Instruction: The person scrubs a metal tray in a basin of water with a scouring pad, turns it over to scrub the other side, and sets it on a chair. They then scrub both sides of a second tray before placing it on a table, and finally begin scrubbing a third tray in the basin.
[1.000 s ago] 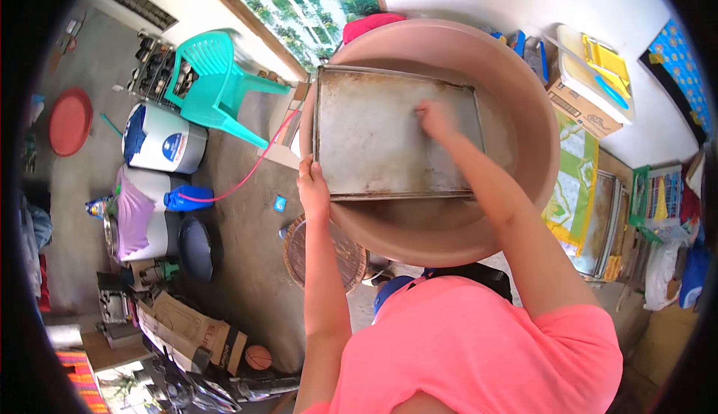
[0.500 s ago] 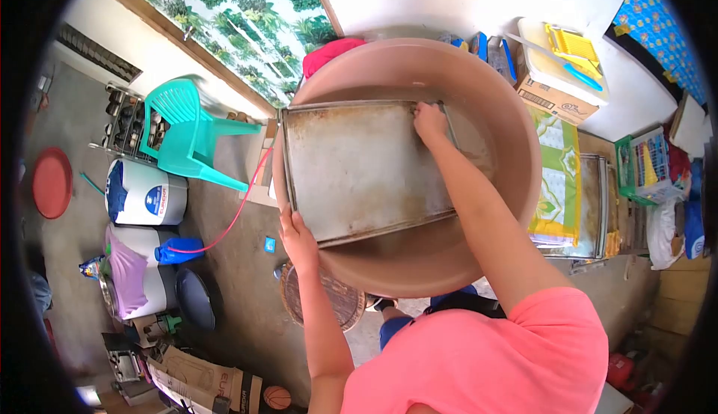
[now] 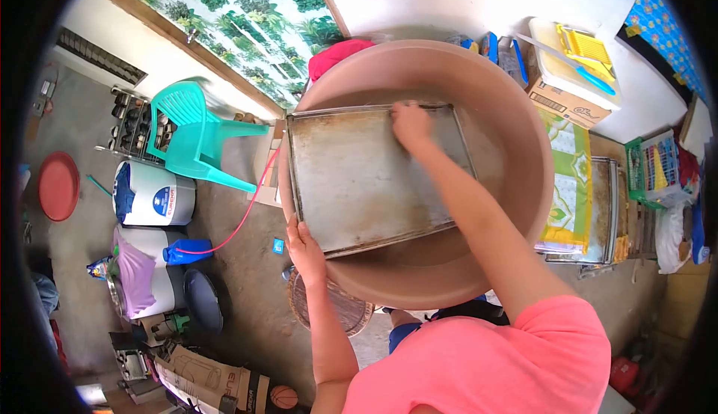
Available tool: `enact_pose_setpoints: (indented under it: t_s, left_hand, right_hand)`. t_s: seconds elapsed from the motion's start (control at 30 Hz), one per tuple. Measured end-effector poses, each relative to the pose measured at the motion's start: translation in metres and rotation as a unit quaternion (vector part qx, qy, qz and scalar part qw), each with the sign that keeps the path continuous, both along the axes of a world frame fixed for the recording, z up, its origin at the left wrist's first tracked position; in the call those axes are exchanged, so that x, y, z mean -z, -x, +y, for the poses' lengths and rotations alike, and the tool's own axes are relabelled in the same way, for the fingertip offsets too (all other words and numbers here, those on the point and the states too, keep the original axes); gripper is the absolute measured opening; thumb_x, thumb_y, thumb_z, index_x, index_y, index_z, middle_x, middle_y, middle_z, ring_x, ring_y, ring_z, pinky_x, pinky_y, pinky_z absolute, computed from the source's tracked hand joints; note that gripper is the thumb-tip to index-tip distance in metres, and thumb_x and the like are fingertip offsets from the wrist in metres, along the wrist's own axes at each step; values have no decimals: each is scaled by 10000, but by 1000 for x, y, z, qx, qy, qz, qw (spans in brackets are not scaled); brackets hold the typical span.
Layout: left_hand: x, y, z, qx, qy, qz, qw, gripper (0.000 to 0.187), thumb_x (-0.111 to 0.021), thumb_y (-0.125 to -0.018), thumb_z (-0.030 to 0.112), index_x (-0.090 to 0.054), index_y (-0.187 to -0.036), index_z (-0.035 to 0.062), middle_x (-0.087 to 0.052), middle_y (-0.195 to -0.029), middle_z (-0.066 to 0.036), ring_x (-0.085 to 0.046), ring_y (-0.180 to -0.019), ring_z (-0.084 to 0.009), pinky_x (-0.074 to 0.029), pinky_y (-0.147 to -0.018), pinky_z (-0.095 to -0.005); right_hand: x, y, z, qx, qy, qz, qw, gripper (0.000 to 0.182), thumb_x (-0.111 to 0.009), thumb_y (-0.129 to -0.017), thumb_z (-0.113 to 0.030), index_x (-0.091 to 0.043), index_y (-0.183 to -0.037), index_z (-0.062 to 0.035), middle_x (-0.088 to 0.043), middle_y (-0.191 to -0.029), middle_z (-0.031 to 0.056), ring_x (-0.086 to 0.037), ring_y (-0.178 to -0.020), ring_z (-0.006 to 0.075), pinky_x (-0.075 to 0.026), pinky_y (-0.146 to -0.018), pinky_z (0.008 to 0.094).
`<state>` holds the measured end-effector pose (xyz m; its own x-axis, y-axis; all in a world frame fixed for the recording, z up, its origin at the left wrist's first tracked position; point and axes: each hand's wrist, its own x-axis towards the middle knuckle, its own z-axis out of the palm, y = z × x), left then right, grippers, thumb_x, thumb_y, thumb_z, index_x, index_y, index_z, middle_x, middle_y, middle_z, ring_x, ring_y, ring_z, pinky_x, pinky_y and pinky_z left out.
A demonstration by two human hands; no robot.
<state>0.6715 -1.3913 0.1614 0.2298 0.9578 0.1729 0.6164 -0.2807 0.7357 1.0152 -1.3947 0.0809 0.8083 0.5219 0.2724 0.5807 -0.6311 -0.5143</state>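
Note:
A wide metal baking tray (image 3: 366, 182) with brownish stains along its edges lies tilted across the mouth of a large brown plastic tub (image 3: 516, 152). My left hand (image 3: 305, 253) grips the tray's near left corner, fingers along its rim, beside the tub's edge. At the far side of the tray, my right hand (image 3: 411, 124) presses down on the surface near the far rim. Its fingers are curled and slightly blurred, and whatever may be under them is hidden. Some water appears in the tub below the tray.
A green plastic chair (image 3: 191, 133) stands left of the tub, near a pink hose (image 3: 250, 216). White washing machines (image 3: 176, 201) are farther left. A round wooden stool (image 3: 333, 305) sits below the tub. On the right are a cardboard box (image 3: 565, 100) and more trays (image 3: 602, 189).
My right hand has slid left along the tray's far edge, away from the far right corner. My left hand keeps its grip on the tray's corner. The whole view has shifted slightly.

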Motion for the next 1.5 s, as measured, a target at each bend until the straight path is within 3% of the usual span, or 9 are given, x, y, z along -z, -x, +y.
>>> enact_pose_setpoints:
  t_s: [0.27, 0.5, 0.6, 0.77, 0.93, 1.1, 1.2, 1.37, 1.5]
  left_hand:
    - [2, 1, 0, -3, 14, -27, 1000, 374, -467, -977, 230, -533, -1257, -7, -593, -1166, -224, -539, -1068, -384, -419, -926, -436]
    - [-1, 0, -2, -7, 12, -34, 999, 347, -475, -975, 235, -552, -1258, 49, -582, -1130, -266, -540, -1041, -392, -429, -903, -448]
    - [-1, 1, -3, -6, 8, -16, 1000, 337, -469, -978, 241, -559, -1259, 79, -599, -1113, -245, -537, -1021, -390, -435, -891, -458]
    - [-5, -4, -5, -9, -5, 1, 1000, 340, -460, -981, 245, -566, -1250, 68, -622, -1089, -219, -532, -1032, -386, -440, -894, -459]
    - [-4, -1, -4, -13, 3, -10, 1000, 338, -455, -982, 240, -571, -1236, 51, -613, -1079, -234, -541, -1026, -393, -447, -881, -460]
    - [-4, -1, -6, -21, -4, 9, 1000, 308, -449, -982, 230, -568, -1195, 42, -598, -1049, -251, -550, -1013, -412, -451, -865, -473]
    - [-8, -5, -7, -34, -5, 21, 999, 300, -452, -980, 224, -555, -1195, 42, -596, -1048, -251, -550, -1005, -418, -453, -856, -479]
    - [-4, -3, -6, -21, -16, 23, 999, 291, -458, -978, 223, -546, -1194, 49, -581, -1041, -254, -556, -973, -431, -459, -828, -489]
    - [-7, -2, -7, -26, -10, 19, 999, 280, -460, -977, 221, -546, -1186, 55, -577, -1032, -255, -557, -958, -437, -459, -816, -493]
  right_hand:
    - [-74, 109, 99, -267, -181, -75, 943, 179, -611, -751, -109, -692, -897, -171, -596, -951, 117, -616, -835, 314, -509, -685, 445]
    - [-95, 189, 0, -437, -160, -40, 884, 68, -629, -745, -103, -637, -789, -154, -603, -830, 78, -587, -740, 310, -484, -595, 439]
    - [-107, 166, 36, -368, -124, 7, 921, 70, -626, -745, -99, -625, -789, -152, -610, -800, 82, -594, -755, 316, -482, -592, 451]
    - [-96, 126, 116, -243, -220, -27, 944, 73, -622, -725, -100, -567, -686, -128, -615, -776, 73, -592, -733, 313, -472, -619, 472]
    - [-99, 185, 13, -441, -147, 28, 885, 90, -607, -707, -38, -591, -703, -126, -622, -739, 66, -600, -732, 308, -474, -593, 470]
    - [-99, 159, 56, -346, -167, 82, 920, 74, -593, -715, -50, -602, -698, -122, -609, -739, 72, -589, -717, 310, -474, -596, 451]
    - [-89, 127, 99, -288, -204, -48, 934, 71, -599, -712, -48, -607, -710, -119, -611, -753, 83, -587, -717, 315, -476, -608, 448]
    - [-95, 203, -12, -437, -180, -8, 881, 78, -616, -706, -60, -594, -691, -133, -583, -725, 71, -583, -700, 322, -470, -576, 458]
    - [-96, 184, 24, -387, -201, -24, 900, 72, -619, -703, -72, -597, -683, -137, -591, -725, 74, -587, -685, 327, -465, -553, 464]
